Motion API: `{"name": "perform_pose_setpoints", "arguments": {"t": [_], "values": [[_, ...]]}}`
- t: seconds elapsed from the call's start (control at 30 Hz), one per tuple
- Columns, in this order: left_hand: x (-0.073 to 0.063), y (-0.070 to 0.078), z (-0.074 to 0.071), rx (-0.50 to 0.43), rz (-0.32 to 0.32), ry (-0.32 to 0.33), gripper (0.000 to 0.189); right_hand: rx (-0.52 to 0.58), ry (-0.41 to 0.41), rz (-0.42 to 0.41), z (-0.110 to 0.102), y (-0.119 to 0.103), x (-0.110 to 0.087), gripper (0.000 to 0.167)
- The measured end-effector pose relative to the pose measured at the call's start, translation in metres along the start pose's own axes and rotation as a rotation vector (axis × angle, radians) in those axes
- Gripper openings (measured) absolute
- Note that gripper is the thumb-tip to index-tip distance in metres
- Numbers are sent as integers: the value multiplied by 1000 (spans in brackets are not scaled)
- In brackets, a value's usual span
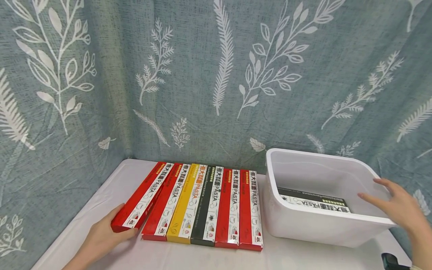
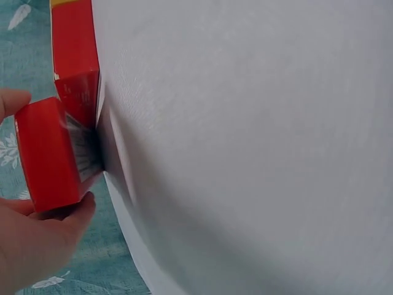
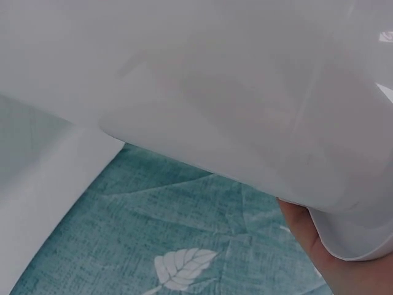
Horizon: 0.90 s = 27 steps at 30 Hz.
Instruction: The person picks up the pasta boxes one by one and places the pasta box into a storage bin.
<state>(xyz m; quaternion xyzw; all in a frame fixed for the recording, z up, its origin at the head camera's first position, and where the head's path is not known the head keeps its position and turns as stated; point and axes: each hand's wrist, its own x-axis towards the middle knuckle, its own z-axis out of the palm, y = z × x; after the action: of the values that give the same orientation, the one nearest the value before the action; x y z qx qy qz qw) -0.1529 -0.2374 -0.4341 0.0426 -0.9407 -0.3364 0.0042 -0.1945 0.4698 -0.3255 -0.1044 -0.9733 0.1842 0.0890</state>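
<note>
Only the head view shows the PASTA lettering on the red-and-white box (image 1: 145, 197), tilted at the row's (image 1: 203, 206) left end, gripped by the left hand (image 1: 105, 235). The right hand (image 1: 399, 204) grasps the white bin's (image 1: 314, 228) right rim.

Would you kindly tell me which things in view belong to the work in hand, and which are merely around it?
In the work:
- left hand, holding a red pasta box
- five boxes in a row
- right hand, at the rim of the white bin
- black-and-white box inside it

Merely around:
- patterned curtain
- white table
</note>
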Motion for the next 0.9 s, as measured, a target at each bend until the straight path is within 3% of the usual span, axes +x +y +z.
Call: {"name": "perform_pose_setpoints", "arguments": {"t": [0.17, 0.37, 0.67, 0.9], "values": [[1, 4, -5, -75, -83, -30, 95, 2, -5, 2, 0, 0, 0, 92], [0, 9, -9, -123, -110, 11, 91, 5, 2, 4, 0, 0, 0, 92], [-2, 17, -9, -147, -123, 185, 83, 2, -3, 28, 1, 2, 1, 93], [-5, 21, -12, -206, -181, 242, 80, 4, -1, 36, 2, 3, 2, 93]]}}
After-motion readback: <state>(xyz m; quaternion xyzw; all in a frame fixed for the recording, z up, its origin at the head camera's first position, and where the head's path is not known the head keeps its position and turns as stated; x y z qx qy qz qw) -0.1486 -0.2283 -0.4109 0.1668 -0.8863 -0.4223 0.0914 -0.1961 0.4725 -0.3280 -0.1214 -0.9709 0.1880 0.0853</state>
